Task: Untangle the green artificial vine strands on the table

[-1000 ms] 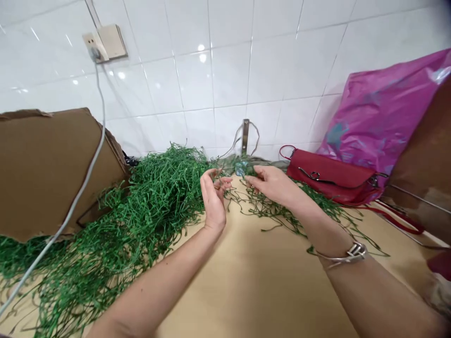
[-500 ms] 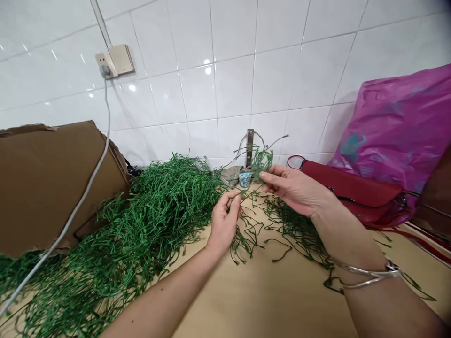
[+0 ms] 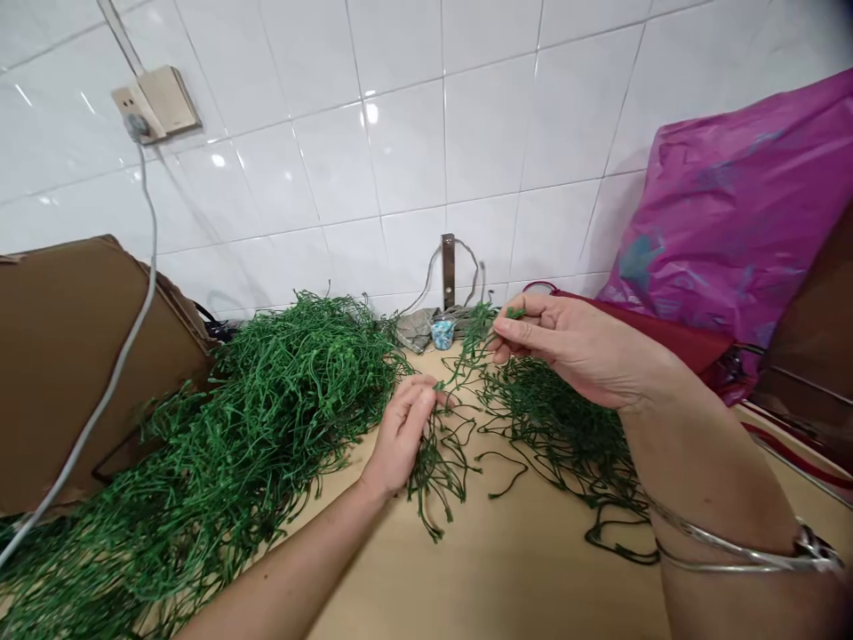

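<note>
A large heap of green artificial vine strands (image 3: pixel 293 391) fills the left of the wooden table (image 3: pixel 506 569), and a looser tangle of the same strands (image 3: pixel 553 427) lies to the right. My left hand (image 3: pixel 403 436) rests low over the table, its fingers closed on thin strands hanging down beside it. Raised above the right tangle, my right hand (image 3: pixel 573 342) pinches a green strand between thumb and fingertips. A metal bangle (image 3: pixel 739 551) circles my right wrist. The hands stand apart, linked by strands.
A brown cardboard sheet (image 3: pixel 67 356) and a grey cable (image 3: pixel 150 258) from a wall socket (image 3: pixel 156 105) stand left. A small blue cup (image 3: pixel 442 332) and grey cloth (image 3: pixel 417 331) sit by the tiled wall. A red handbag (image 3: pixel 653 324) and magenta plastic bag (image 3: pixel 726 222) stand right.
My right hand has risen and moved right, drawing a strand up. My left hand has dropped lower and closer to the table. The view has shifted slightly left.
</note>
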A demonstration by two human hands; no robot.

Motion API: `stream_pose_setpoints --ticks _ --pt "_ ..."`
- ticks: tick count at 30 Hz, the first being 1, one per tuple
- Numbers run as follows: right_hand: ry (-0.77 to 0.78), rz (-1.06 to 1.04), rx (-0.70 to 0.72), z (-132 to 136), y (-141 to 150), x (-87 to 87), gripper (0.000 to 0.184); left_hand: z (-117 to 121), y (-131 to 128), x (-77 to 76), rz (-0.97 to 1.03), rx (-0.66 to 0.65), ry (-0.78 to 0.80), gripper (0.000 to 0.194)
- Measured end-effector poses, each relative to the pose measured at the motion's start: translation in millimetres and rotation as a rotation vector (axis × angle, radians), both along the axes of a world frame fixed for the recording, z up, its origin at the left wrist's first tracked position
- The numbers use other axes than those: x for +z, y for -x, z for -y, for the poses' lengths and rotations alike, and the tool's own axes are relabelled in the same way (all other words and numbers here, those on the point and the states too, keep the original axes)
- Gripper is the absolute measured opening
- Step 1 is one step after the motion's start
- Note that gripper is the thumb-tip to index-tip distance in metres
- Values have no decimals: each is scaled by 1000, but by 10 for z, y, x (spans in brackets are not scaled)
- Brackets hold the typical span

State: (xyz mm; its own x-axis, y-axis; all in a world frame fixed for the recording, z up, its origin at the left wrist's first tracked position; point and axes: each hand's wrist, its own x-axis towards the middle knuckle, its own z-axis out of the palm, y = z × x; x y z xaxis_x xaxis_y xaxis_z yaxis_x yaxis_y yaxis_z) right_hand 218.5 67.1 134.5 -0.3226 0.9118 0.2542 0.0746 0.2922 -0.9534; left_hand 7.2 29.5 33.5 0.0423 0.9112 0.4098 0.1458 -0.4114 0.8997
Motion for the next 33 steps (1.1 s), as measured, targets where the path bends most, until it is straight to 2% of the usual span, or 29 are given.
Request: stream_pose_setpoints --ticks 2,4,8,11,13,15,17,18,19,20,22,24,26,28,30,33 --pt "17 56 49 35 39 21 38 -8 39 16 -24 58 -20 63" --pt "27 129 113 69 103 31 36 1 65 57 -30 56 -15 66" --pt "28 273 227 118 207 30 34 34 108 197 -30 -83 54 58" --pt "15 321 186 128 198 17 30 28 180 304 87 -146 219 47" --pt "-47 295 43 154 166 3 23 19 236 359 194 -184 299 43" --pt "-172 270 -245 232 141 -20 15 27 273 387 250 -232 333 41" --pt "-343 319 -532 373 137 -67 15 64 282 369 203 -313 366 40" --pt "-436 372 -602 461 143 -109 17 90 279 335 148 -358 387 39" --pt "-529 427 -605 552 151 -167 19 120 274 283 83 -397 406 38" --pt "-608 469 -547 639 160 -246 20 149 269 213 17 -420 418 36" --pt "-690 523 -354 775 169 -465 22 200 268 35 -122 -403 384 30" --pt "-629 616 -175 840 158 -750 24 230 279 -153 -269 -340 285 22" --pt "-566 689 -80 840 130 -1053 27 241 293 -300 -377 -305 199 16" --pt "-527 708 -69 808 98 -1316 28 243 301 -376 -413 -298 156 16" --pt "-507 697 -89 776 77 -1490 26 243 303 -392 -417 -276 115 17" --pt "-499 644 -130 758 67 -1560 21 251 313 -379 -466 -224 55 18"
